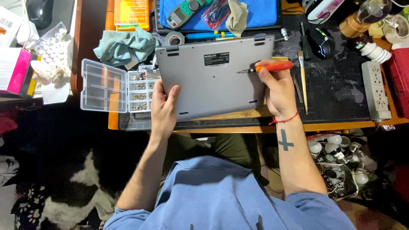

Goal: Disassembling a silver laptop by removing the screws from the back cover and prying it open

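Two hands work on a grey laptop (pixel 213 83) that lies underside up on the desk (pixel 341 125). The right hand (pixel 279 87) has its grip closed around an orange-handled screwdriver (pixel 272 67), held nearly level with its thin metal tip pointing left and resting on the laptop's base near the printed label. The left hand (pixel 163 106) lies on the near left corner of the laptop, fingers curled over the edge and thumb spread on top — a loose, half-closed grip that steadies the case.

Just left of that hand sits a clear plastic parts box (pixel 115 91), lid swung open, its small compartments holding screws. Behind it lies a crumpled teal cloth (pixel 123 47) and a roll of tape (pixel 174 39). A dark work mat (pixel 341 81) covers the right part of the desk, carrying a thin brush (pixel 303 81), a black computer mouse (pixel 321 42) and, further right, a white power strip (pixel 375 89). At the far edge a green clamp meter (pixel 184 12) rests on a blue pad (pixel 260 12), beside an orange bit case (pixel 132 12).

Both forearms are bare and reach forward from blue sleeves — the right wrist bent inward and wearing a red string bracelet (pixel 284 119). Below the desk edge on the right, a heap of light bulbs (pixel 341 157) lies on the floor.
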